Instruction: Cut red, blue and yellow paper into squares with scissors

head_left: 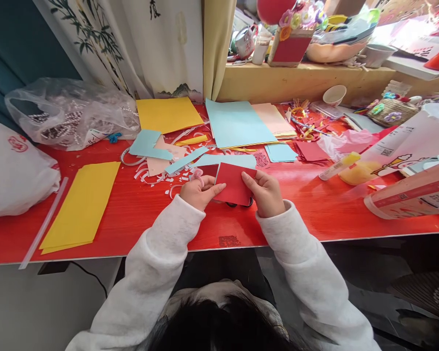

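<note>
Both hands hold a piece of red paper (234,184) above the front of the red table. My left hand (196,195) pinches its left side, thumb on top; a darker red part shows behind that edge, and I cannot tell if it is a fold or a second sheet. Something pink (197,176) sits at the left fingers, perhaps a ring or hair tie. My right hand (266,194) grips the right edge between thumb and fingers. Black curved parts (246,203) peek out under the paper, mostly hidden. Light blue paper offcuts (227,160) lie just beyond.
Yellow sheets (82,204) and a clear strip (44,224) lie left, near plastic bags (73,117). Blue sheets (237,124), small blue squares (281,152) and red squares (310,152) lie farther back. A glue stick (339,165) and tall cups (409,190) are at right.
</note>
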The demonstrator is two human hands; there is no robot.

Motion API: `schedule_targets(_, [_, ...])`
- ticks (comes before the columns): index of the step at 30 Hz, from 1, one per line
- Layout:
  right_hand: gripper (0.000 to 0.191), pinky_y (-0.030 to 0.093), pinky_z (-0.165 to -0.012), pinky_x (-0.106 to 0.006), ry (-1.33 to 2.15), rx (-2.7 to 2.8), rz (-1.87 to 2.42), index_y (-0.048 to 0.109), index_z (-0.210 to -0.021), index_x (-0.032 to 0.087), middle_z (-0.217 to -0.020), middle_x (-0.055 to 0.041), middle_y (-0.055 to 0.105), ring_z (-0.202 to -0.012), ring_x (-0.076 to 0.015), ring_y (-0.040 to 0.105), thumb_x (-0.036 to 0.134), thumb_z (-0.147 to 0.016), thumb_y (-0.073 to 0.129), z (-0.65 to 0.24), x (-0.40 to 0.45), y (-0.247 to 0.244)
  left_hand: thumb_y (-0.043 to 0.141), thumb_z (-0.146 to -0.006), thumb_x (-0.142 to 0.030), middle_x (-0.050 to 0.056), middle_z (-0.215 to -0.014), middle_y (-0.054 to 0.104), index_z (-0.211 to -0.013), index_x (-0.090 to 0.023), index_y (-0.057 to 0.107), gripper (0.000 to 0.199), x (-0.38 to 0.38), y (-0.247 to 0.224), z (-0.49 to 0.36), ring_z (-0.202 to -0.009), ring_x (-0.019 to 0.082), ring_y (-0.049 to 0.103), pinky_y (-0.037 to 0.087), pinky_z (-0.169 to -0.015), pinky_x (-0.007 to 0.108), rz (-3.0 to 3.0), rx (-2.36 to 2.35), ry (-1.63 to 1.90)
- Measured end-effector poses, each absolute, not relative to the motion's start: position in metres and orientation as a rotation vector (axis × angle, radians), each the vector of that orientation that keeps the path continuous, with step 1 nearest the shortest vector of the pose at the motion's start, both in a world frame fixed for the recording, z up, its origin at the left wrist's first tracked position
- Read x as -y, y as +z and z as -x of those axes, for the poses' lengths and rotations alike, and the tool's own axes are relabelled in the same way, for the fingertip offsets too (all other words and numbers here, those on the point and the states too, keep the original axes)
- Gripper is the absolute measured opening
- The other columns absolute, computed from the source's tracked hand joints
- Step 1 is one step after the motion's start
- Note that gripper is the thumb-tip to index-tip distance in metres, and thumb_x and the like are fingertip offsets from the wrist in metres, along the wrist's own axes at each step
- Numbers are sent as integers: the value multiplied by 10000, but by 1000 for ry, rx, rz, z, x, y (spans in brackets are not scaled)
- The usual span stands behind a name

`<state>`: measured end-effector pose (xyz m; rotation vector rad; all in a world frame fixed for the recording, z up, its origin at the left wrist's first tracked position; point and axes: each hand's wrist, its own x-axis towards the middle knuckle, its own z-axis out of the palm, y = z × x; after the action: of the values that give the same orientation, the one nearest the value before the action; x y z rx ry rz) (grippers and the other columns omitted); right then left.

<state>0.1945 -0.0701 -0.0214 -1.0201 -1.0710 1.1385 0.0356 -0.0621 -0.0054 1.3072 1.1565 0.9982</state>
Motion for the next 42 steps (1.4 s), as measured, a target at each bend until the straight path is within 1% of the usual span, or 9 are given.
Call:
schedule_targets(3, [328, 535, -775, -372, 1130, 1077, 1027, 651, -881, 207, -893, -35, 698, -874, -218, 637, 453, -667, 685, -194, 70, -23, 688, -633, -399, 25, -694, 682, -739, -183, 636, 247, 61, -7, -35, -728, 190, 650, 477, -824, 338, -1302, -1186, 1016])
schedule_targets(7, [297, 533, -638, -328, 1116, 1113, 1065, 649, -845, 207, -749, -17, 675, -729, -188, 624, 450, -677, 678, -193, 72, -23, 702, -608, -440, 56, -799, 698, -857, -165, 645, 375, 59, -8, -35, -817, 213, 647, 488, -812, 351, -1258, -1209, 1081])
schedule_targets(11, [278, 486, -533, -289, 1104, 1163, 1131, 641, -808, 196, -671, -7, 635, -637, -163, 590, 449, -695, 662, -193, 74, -22, 700, -611, -415, 35, -715, 687, -798, -168, 647, 315, 59, -8, -33, -776, 203, 645, 479, -831, 363, -1266, -1253, 1117])
schedule_targets(17, [277, 458, -487, -281, 1117, 1170, 1106, 628, -814, 211, -581, 11, 588, -582, -158, 563, 457, -691, 663, -192, 75, -20, 687, -618, -399, 4, -644, 653, -725, -178, 639, 250, 59, -7, -33, -722, 175, 627, 477, -808, 329, -1301, -1277, 1129])
schedule_targets(20, [282, 414, -425, -265, 1138, 1175, 1104, 626, -845, 216, -568, 19, 580, -494, -130, 516, 452, -694, 664, -192, 76, -18, 702, -607, -382, 17, -717, 667, -776, -167, 642, 280, 59, -6, -34, -758, 174, 629, 489, -765, 305, -1240, -1225, 1147])
schedule_targets(23, [296, 347, -367, -250, 1151, 1201, 1125, 615, -877, 223, -542, 33, 553, -421, -105, 447, 456, -700, 657, -192, 78, -17, 715, -596, -355, 22, -759, 670, -868, -163, 642, 342, 59, -6, -35, -802, 175, 630, 478, -803, 306, -1202, -1257, 1173])
schedule_targets(30, [299, 357, -381, -253, 1155, 1173, 1132, 606, -866, 221, -541, 34, 551, -442, -113, 473, 455, -690, 667, -193, 77, -19, 712, -616, -315, -4, -724, 678, -847, -169, 645, 281, 61, -4, -36, -779, 154, 643, 495, -782, 270, -1174, -1207, 1216])
schedule_targets(34, [307, 362, -372, -248, 1163, 1154, 1132, 626, -894, 213, -555, 23, 577, -454, -117, 491, 444, -695, 665, -191, 78, -17, 710, -633, -294, 0, -725, 701, -798, -173, 669, 209, 66, 1, -38, -806, 163, 655, 492, -851, 286, -1126, -1255, 1225])
schedule_targets(42, [308, 384, -398, -264, 1155, 1153, 1147, 642, -887, 210, -560, 16, 581, -470, -126, 498, 444, -690, 670, -193, 77, -18, 728, -611, -317, 11, -736, 707, -816, -167, 694, 257, 67, 1, -38, -832, 183, 658, 492, -897, 320, -1082, -1272, 1229])
